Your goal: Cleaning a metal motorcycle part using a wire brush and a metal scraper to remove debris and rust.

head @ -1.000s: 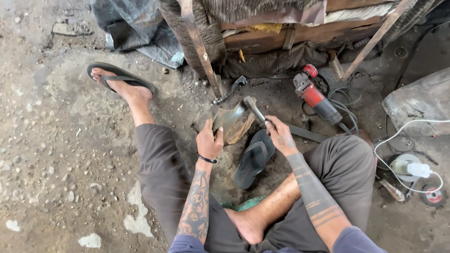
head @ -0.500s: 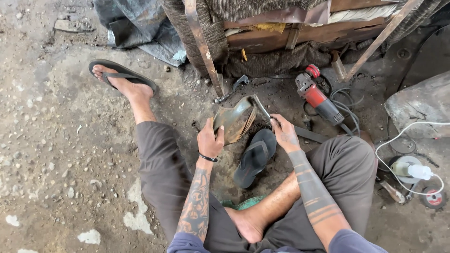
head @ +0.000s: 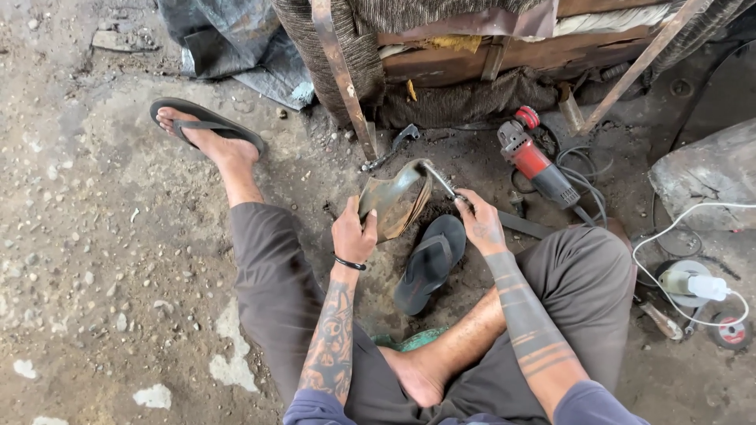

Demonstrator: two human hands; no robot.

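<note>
I sit on the ground with a curved, rusty metal blade piece (head: pixel 392 198) held up between my knees. My left hand (head: pixel 353 233) grips its lower left edge. My right hand (head: pixel 480 222) holds the thin metal rod (head: pixel 441 181) that sticks out from the piece's upper right end. A loose black sandal (head: pixel 429 262) lies on the ground just below the piece, between my hands.
A red angle grinder (head: pixel 535 164) with its cable lies to the right of the piece. A rusty metal bar (head: pixel 340 71) leans on a wooden frame behind. My left foot in a sandal (head: pixel 206 130) is stretched out left. A white plug and cable (head: pixel 697 285) lie at the right.
The metal piece has been lifted and turned more upright between my hands, which stay on it. The camera has shifted slightly.
</note>
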